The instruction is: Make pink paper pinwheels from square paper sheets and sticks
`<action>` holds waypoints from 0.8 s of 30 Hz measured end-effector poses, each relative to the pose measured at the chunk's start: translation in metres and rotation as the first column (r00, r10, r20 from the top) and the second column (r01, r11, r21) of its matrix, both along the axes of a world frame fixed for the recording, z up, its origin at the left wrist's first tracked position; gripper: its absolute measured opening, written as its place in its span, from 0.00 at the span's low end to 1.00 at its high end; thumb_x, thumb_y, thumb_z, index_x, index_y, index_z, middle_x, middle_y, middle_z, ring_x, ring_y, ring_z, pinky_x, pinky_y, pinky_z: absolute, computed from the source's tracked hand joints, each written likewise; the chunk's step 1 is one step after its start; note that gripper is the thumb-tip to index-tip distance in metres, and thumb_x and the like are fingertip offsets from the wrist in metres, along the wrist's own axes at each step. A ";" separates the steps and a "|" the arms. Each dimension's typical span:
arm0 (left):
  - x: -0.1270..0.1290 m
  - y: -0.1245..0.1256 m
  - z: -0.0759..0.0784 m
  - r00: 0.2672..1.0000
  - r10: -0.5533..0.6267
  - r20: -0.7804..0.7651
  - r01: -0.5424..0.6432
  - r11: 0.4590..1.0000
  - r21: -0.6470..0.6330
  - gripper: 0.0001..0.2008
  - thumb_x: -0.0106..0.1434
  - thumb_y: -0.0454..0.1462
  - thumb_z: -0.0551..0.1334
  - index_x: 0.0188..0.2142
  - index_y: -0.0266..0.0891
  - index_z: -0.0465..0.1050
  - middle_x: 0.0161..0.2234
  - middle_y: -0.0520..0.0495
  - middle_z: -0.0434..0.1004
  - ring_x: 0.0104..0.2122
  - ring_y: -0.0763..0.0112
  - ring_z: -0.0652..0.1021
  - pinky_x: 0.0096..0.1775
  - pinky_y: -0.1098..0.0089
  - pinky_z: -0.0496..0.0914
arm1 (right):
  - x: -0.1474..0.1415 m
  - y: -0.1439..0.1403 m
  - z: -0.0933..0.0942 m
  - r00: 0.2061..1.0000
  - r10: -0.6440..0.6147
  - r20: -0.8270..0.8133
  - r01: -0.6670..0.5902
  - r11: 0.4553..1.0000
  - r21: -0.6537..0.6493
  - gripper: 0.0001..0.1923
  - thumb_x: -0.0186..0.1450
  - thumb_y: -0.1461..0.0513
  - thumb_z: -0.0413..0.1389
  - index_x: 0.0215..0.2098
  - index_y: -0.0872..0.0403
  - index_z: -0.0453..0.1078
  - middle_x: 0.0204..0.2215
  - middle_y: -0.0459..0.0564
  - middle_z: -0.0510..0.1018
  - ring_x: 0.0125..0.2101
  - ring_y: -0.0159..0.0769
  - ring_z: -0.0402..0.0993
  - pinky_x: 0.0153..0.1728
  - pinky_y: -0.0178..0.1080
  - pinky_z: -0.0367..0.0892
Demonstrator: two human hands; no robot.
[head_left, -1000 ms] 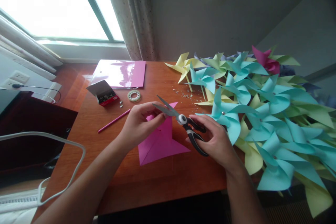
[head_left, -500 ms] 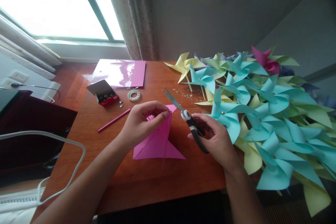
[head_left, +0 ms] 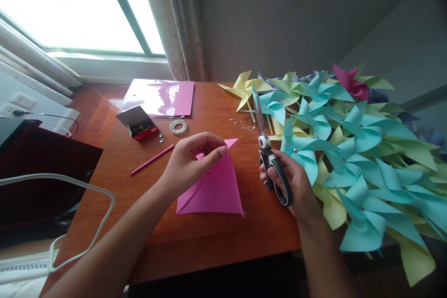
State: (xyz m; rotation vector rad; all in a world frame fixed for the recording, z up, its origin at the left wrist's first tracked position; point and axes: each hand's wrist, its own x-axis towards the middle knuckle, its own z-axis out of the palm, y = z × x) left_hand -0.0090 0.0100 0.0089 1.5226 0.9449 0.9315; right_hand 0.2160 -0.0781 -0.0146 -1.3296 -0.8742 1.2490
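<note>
My left hand (head_left: 190, 160) pinches the upper part of a pink paper square (head_left: 214, 188) that rests on the wooden table (head_left: 216, 237), lifting one flap. My right hand (head_left: 296, 181) grips black-handled scissors (head_left: 268, 158) to the right of the paper. Their blades are together and point up and away from me, toward the pinwheels.
A big heap of teal, yellow and green paper pinwheels (head_left: 352, 149) fills the table's right side. Farther back lie a pink paper stack (head_left: 159, 98), an open box of pins (head_left: 138, 123), a tape roll (head_left: 178, 126), a pink stick (head_left: 152, 160) and scattered small pins (head_left: 244, 125).
The scissors left the pink paper, moved right and swung from pointing left to pointing away, blades now together. The paper turned in my left hand and one flap lifted.
</note>
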 end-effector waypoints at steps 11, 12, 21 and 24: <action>0.000 0.000 0.001 0.999 0.001 0.034 0.000 0.999 -0.043 0.09 0.58 0.40 0.71 0.31 0.37 0.77 0.26 0.50 0.74 0.26 0.73 0.71 0.27 0.74 0.65 | 0.002 -0.003 -0.004 0.987 0.143 0.075 -0.149 0.985 0.083 0.18 0.69 0.47 0.54 0.48 0.49 0.70 0.37 0.51 0.76 0.34 0.40 0.75 0.32 0.40 0.73; -0.001 0.000 0.001 0.999 0.003 0.033 -0.001 0.999 -0.042 0.09 0.59 0.40 0.71 0.31 0.37 0.77 0.26 0.50 0.74 0.26 0.73 0.71 0.27 0.74 0.65 | 0.002 -0.003 -0.003 0.987 0.142 0.076 -0.148 0.986 0.081 0.17 0.70 0.47 0.53 0.47 0.49 0.70 0.37 0.51 0.76 0.34 0.39 0.75 0.32 0.39 0.73; -0.002 0.000 -0.001 0.999 0.025 0.020 -0.025 1.000 -0.014 0.10 0.58 0.41 0.71 0.30 0.37 0.77 0.25 0.50 0.71 0.25 0.73 0.69 0.25 0.73 0.62 | 0.002 0.002 0.006 0.950 0.117 0.290 -0.129 0.991 0.024 0.19 0.68 0.45 0.56 0.34 0.52 0.69 0.22 0.44 0.70 0.21 0.33 0.66 0.22 0.35 0.66; -0.003 -0.001 0.002 0.999 0.028 0.020 -0.028 1.000 0.005 0.09 0.58 0.40 0.71 0.29 0.37 0.76 0.26 0.50 0.71 0.26 0.73 0.68 0.26 0.73 0.62 | -0.001 0.004 0.006 0.824 0.039 0.566 -0.070 0.997 0.034 0.19 0.63 0.47 0.61 0.40 0.53 0.73 0.28 0.48 0.76 0.25 0.37 0.70 0.26 0.37 0.67</action>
